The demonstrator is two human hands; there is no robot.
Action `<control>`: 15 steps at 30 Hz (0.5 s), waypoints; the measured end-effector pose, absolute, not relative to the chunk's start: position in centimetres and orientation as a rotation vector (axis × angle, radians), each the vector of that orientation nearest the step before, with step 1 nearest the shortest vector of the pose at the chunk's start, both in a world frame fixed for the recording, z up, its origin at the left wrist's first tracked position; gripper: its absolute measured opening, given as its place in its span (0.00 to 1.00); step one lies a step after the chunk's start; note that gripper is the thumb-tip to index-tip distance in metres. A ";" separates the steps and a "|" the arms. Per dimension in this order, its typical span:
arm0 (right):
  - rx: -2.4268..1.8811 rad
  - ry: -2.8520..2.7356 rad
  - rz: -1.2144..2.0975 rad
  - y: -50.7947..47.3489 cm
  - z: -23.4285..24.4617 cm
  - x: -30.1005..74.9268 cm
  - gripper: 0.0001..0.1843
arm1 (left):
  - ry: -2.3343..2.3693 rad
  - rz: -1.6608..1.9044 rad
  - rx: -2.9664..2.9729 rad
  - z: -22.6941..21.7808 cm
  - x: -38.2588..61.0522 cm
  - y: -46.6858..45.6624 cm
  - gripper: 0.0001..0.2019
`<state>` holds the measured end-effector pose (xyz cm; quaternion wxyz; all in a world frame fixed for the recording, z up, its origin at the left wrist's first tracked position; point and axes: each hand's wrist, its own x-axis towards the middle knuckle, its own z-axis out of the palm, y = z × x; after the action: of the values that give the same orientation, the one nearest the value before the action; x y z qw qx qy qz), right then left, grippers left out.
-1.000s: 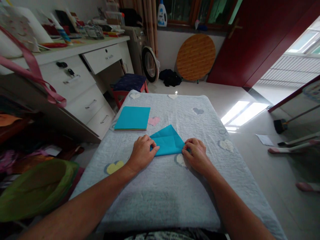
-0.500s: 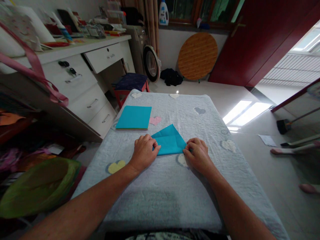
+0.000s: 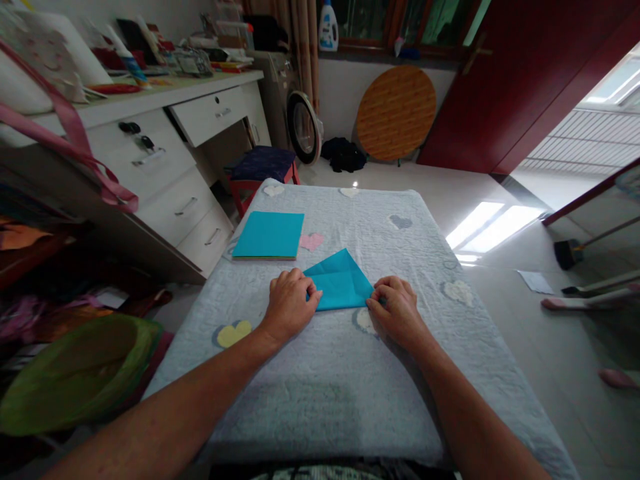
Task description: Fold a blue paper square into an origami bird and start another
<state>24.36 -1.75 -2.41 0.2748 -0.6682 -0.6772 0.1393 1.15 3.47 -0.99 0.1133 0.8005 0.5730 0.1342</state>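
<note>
A folded sheet of blue origami paper [image 3: 340, 283] lies on the cloth-covered table, its peak pointing away from me and its straight folded edge towards me. Crease lines cross its surface. My left hand [image 3: 293, 300] is closed on the paper's left end, thumb and fingers pinched together. At the right corner, my right hand [image 3: 395, 303] pinches the paper between thumb and fingers. The corners under the fingers are hidden. Beyond my left hand sits a square stack of paper [image 3: 269, 235] with a blue sheet on top.
The table wears a pale quilted cloth [image 3: 320, 387] with heart patches. A white desk [image 3: 150, 160] stands at the left, above a green-lined bin [image 3: 145, 333]. Behind the table are a stool [image 3: 263, 163], a washing machine with its door [image 3: 304, 128] ajar and a round wooden board [image 3: 396, 111].
</note>
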 end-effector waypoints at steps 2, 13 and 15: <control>-1.791 -1.823 0.365 -1.7 -2.4 24.4 0.07 | 1.684 0.412 2.354 -1.1 1.1 3.5 0.09; -1.796 -1.825 0.351 -1.8 -2.4 24.3 0.07 | 1.682 0.405 2.358 -1.2 1.1 3.6 0.10; -1.790 -1.841 0.346 -1.8 -2.4 24.4 0.07 | 1.685 0.406 2.362 -1.2 1.1 3.6 0.10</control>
<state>24.35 -1.76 -2.41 0.2717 -0.6649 -0.6838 0.1284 1.14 3.57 -1.22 0.1058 0.8017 0.5719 0.1377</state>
